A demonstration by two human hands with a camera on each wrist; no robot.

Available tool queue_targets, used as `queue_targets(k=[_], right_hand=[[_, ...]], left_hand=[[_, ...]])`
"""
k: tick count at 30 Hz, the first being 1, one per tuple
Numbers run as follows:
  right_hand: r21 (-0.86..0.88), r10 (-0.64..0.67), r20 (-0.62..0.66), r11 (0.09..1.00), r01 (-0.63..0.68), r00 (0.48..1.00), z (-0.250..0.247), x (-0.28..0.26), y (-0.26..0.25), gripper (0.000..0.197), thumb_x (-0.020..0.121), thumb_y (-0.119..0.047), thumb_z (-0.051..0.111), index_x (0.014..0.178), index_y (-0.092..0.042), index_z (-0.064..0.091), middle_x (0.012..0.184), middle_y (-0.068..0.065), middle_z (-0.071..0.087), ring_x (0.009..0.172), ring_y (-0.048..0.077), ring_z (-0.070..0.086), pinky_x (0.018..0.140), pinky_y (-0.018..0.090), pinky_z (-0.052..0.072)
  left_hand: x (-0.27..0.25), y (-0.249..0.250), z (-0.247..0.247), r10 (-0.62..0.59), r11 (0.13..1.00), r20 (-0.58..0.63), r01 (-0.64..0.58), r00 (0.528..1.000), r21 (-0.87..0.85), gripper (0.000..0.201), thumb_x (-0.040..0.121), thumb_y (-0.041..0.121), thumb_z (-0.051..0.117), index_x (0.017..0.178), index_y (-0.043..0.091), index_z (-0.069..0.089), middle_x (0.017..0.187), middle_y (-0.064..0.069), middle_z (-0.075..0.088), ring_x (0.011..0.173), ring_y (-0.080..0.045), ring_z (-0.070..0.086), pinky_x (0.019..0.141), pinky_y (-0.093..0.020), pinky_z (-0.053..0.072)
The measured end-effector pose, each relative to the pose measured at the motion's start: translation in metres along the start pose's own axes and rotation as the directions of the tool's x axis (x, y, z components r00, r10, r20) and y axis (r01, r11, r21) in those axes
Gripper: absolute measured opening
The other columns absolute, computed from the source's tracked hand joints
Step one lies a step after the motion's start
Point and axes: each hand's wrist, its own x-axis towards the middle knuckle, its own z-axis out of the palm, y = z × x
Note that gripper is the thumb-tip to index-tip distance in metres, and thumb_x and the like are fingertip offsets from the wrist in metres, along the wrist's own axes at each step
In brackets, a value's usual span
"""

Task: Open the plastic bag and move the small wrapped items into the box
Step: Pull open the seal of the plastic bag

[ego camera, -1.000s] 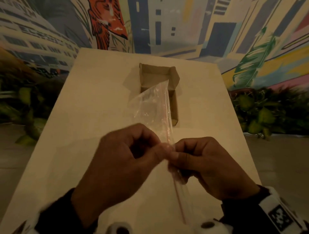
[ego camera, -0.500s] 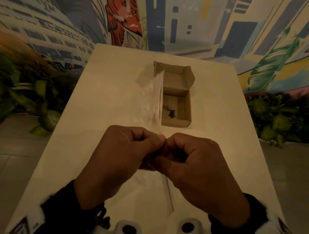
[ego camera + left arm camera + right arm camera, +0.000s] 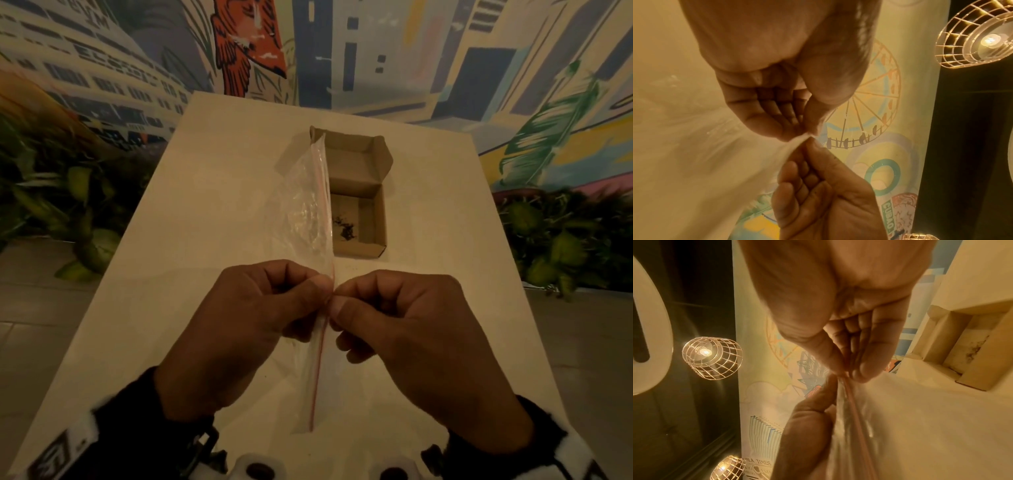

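A clear plastic zip bag with a red seal line stands edge-on above the table, stretching from my wrists out to the box. My left hand and right hand meet thumb to thumb and each pinches the bag's sealed edge. The left wrist view shows the left hand and the right hand pinching the bag from opposite sides. An open brown cardboard box sits beyond the hands, with small dark items on its floor. The bag looks empty. The box also shows in the right wrist view.
The pale table is narrow, with its left and right edges close to my arms. Green plants line both sides and a painted mural wall stands behind. Wire cage lamps hang overhead.
My hands have come together on the bag's seal. The bag's far end has swung left off the box, so the box's inside and the dark items now show.
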Motion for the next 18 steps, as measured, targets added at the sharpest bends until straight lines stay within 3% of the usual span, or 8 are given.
queue_targets(k=[5,10,15,18], right_hand=[[-0.022,-0.030,0.074,0.999,0.032,0.997,0.0006,-0.0031,-0.0023,0.010,0.076,-0.025,0.068,0.084,-0.024,0.072,0.077,-0.003,0.075,0.064,0.010,0.070,0.058,0.023,0.059],[-0.003,-0.010,0.071,1.000,0.010,0.997,0.0024,-0.0029,-0.0009,0.011,0.082,-0.013,0.065,0.079,-0.021,0.072,0.074,0.001,0.074,0.059,0.015,0.070,0.054,0.022,0.059],[0.060,0.035,0.065,0.997,-0.039,0.997,0.0013,-0.0015,0.0020,0.017,0.088,-0.008,0.056,0.083,-0.013,0.072,0.072,0.009,0.074,0.060,0.020,0.071,0.057,0.027,0.060],[0.156,0.067,0.104,0.984,-0.082,0.992,0.0004,-0.0019,0.0023,0.019,0.090,-0.006,0.051,0.088,-0.006,0.071,0.077,0.015,0.075,0.067,0.024,0.072,0.062,0.032,0.061]], left_hand=[[-0.0036,-0.0042,0.0000,-0.010,0.997,0.010,0.011,1.000,-0.073,0.023,0.062,0.035,0.064,0.065,0.014,0.071,0.058,-0.006,0.065,0.054,-0.017,0.056,0.052,-0.022,0.050],[-0.0065,-0.0053,0.0013,-0.004,0.999,0.012,0.005,1.000,-0.045,0.022,0.065,0.035,0.061,0.064,0.014,0.068,0.054,-0.003,0.063,0.051,-0.013,0.056,0.051,-0.021,0.050],[-0.0073,-0.0073,0.0017,0.070,0.997,-0.018,-0.070,0.997,0.029,0.019,0.068,0.033,0.060,0.074,0.016,0.068,0.073,-0.010,0.071,0.066,-0.025,0.069,0.063,-0.032,0.060],[-0.0074,-0.0067,-0.0014,0.129,0.990,-0.048,-0.127,0.990,0.054,0.024,0.054,0.026,0.070,0.078,0.022,0.069,0.079,-0.004,0.072,0.066,-0.021,0.069,0.058,-0.024,0.057]])
